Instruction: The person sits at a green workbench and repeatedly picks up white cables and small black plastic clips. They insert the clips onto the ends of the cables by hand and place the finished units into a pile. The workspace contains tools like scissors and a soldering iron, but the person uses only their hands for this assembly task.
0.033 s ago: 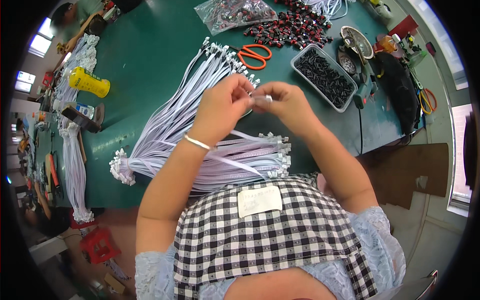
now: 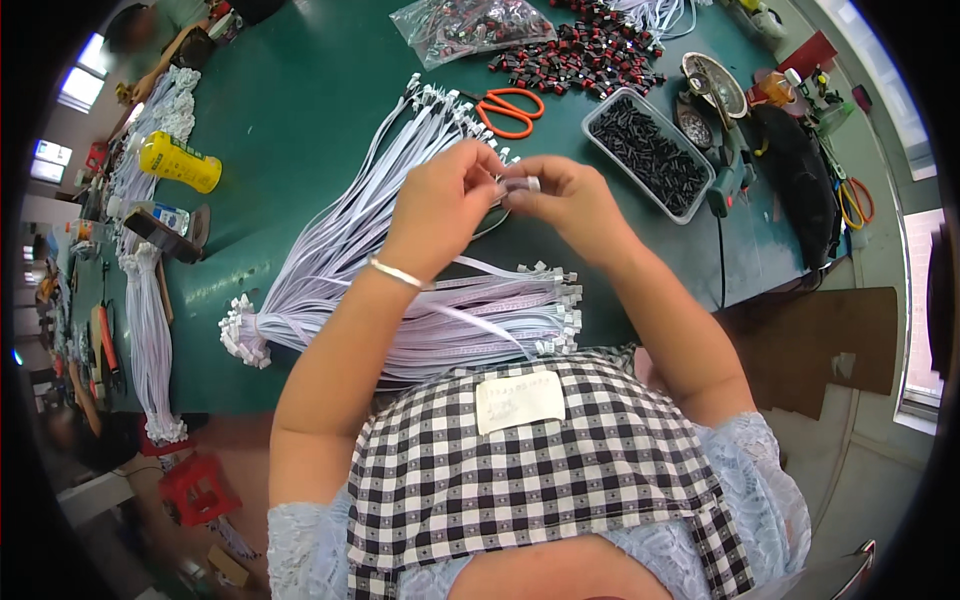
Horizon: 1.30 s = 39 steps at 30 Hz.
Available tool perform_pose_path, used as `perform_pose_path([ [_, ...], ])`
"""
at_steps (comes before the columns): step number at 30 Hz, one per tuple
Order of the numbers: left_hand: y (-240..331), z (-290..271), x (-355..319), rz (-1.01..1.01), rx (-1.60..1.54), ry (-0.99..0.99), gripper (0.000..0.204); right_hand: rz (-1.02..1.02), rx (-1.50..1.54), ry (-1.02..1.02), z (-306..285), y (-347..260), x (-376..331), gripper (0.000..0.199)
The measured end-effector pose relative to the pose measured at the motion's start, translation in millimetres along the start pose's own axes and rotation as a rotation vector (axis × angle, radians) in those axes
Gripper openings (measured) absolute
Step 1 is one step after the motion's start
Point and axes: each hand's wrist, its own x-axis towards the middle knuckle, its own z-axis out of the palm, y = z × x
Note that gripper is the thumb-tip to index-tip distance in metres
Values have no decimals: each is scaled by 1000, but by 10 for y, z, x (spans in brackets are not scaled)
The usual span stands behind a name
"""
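Observation:
Over the bundle of white flat cables, my two hands meet fingertip to fingertip. The fingers of my left hand are closed in a pinch on a white flat cable, part of which is hidden by the hand. Opposite it, my right hand pinches the same cable near its end, where a small white connector shows between thumb and fingers. The fingers cover most of the cable's tip. A second group of cables, with connectors at their right ends, lies below my wrists.
Orange-handled scissors lie just beyond my hands. To the right stands a clear tub of small black pieces. Farther back are a heap of black-and-red parts and a plastic bag. A yellow bottle lies at left.
My hands have shifted slightly, and the white connector between the fingers has moved a little up and left. Nothing else has visibly moved.

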Motion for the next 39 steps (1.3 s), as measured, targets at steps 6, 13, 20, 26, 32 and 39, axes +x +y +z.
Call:
perform_pose_path([
  [6, -437, 155, 173, 258, 361, 111, 6, -345, -656, 42, -33, -208, -318, 30],
  [13, -248, 53, -11, 384, 375, 43, 10, -516, -906, -376, 221, -349, -957, 29],
  [20, -303, -327, -585, 261, 348, -573, 34, -361, -820, -349, 239, -253, -872, 40],
  [26, -363, -185, -404, 332, 121, -640, 38, -272, -846, -92, 200, -123, -910, 70],
  [32, -286, -198, -460, 304, 312, -476, 24, -13, -378, -168, 235, -44, -924, 89],
  [39, -141, -160, -292, 256, 172, -270, 16, -226, -784, -353, 109, 80, -990, 52],
])
